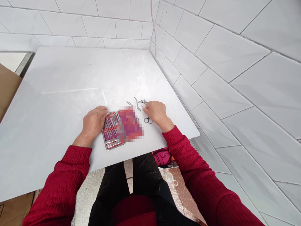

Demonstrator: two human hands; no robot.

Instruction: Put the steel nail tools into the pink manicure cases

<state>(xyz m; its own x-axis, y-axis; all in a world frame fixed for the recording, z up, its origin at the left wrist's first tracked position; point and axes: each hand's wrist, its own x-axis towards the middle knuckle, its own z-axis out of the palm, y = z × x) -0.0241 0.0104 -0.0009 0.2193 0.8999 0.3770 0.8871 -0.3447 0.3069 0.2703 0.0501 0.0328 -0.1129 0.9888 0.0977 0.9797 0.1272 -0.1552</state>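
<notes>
An open manicure set case [114, 146] lies on the white table, with several metal tools in its left half. The right half is blurred out by a pixelated patch. My left hand [95, 121] grips the case's left edge, fingers curled at its upper corner. To the right, my right hand [155, 112] is closed in a pinch just above the table; a thin bit of metal shows at the fingertips, too small to name. Cuticle nippers [135, 105] lie beside it with handles spread. Small scissors [148, 120] rest just below the hand. Another metal tool [141, 101] lies behind the fingertips.
The white table [70, 72] meets tiled walls at the back and right. A cable [154, 28] runs down the corner. Cardboard [9, 88] stands at the left. Below the table's front edge are a pink bag [162, 156] and a clear round plastic item [168, 177].
</notes>
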